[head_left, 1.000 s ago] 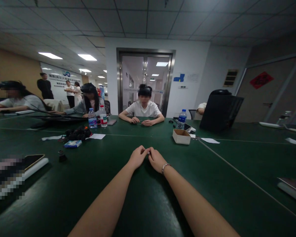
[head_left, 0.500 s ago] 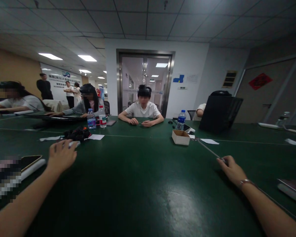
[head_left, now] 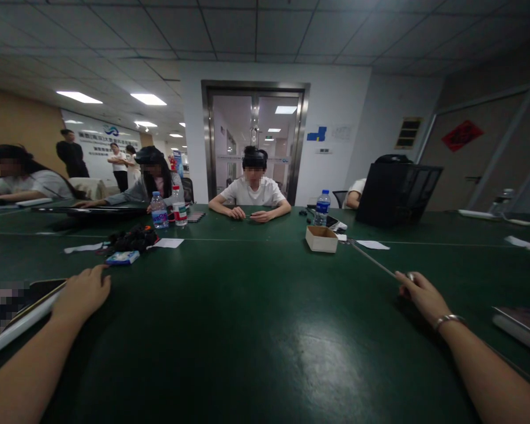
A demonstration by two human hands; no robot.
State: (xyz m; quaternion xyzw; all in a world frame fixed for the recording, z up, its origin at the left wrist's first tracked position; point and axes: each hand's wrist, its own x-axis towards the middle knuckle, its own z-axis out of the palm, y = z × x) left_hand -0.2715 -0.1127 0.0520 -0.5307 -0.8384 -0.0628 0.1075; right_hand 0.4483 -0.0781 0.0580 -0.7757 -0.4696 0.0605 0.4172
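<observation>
My left hand rests low over the table at the left, fingers loosely stretched out and nothing seen in them. Just beyond its fingertips lies a small blue-and-white packet, apart from the hand. The hand is right beside a phone lying on a white slab. On the right, my right hand has thumb and fingers closed on a thin grey cable. That cable runs from near a small open cardboard box to the fingertips. A bracelet circles the right wrist.
On the green table a black tangled bundle lies behind the packet, near paper slips and two bottles. Another bottle stands behind the box. A black computer case stands back right. A person sits opposite.
My left hand has drawn back toward me and left, off the blue-and-white packet, which now lies uncovered. The right hand has shifted slightly right, fingers still closed. The view has tilted a little.
</observation>
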